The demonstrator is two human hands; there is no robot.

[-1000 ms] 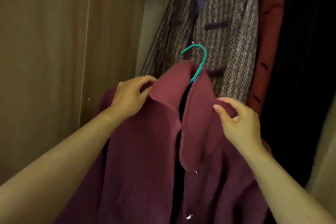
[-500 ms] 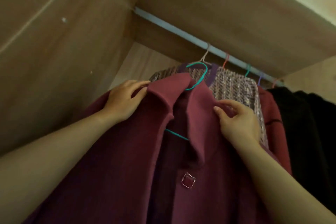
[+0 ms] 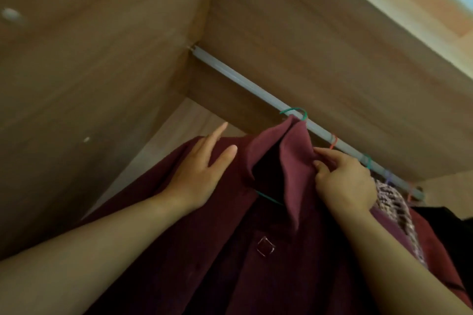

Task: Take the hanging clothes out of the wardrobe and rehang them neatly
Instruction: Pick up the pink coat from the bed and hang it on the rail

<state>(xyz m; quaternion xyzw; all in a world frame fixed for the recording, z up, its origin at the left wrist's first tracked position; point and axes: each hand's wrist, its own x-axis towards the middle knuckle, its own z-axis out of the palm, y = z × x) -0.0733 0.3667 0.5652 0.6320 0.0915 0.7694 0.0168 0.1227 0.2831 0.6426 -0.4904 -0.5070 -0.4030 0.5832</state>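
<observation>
Head view:
- A grey rail (image 3: pixel 243 79) runs from the wardrobe's left side panel (image 3: pixel 89 71) down to the right, just under the top panel (image 3: pixel 307 46). Every place below is given from this rail.
- The maroon coat (image 3: pixel 179 250) hangs on a teal hanger, and the tip of its collar (image 3: pixel 294 161) touches the underside of the rail about halfway along.
- The teal hanger hook (image 3: pixel 294 110) curves over the rail right above the collar. A short stretch of the hanger's wire shows lower down inside the open neck.
- The left hand (image 3: pixel 197 174) lies below the rail and left of the hook, flat on the coat's shoulder. Its fingers (image 3: pixel 217 137) are straight and spread, pressing the cloth and gripping nothing, and the index finger points up toward the rail.
- The right hand (image 3: pixel 343 181) is just under the rail and right of the hook. Its fingers (image 3: pixel 325 155) are curled and pinch the edge of the collar's right flap.
- A square metal fastening (image 3: pixel 265 248) sits on the coat's front, well below the rail and between the two forearms.
- Further right along the rail come an orange hook (image 3: pixel 332 142), a green hook (image 3: pixel 368 161) and a purple hook (image 3: pixel 389 176), each looped over it.
- Under that right stretch of the rail hang a tweed jacket (image 3: pixel 394 202), partly behind the right hand, then a red garment (image 3: pixel 435 238) and a black garment (image 3: pixel 440 215).
</observation>
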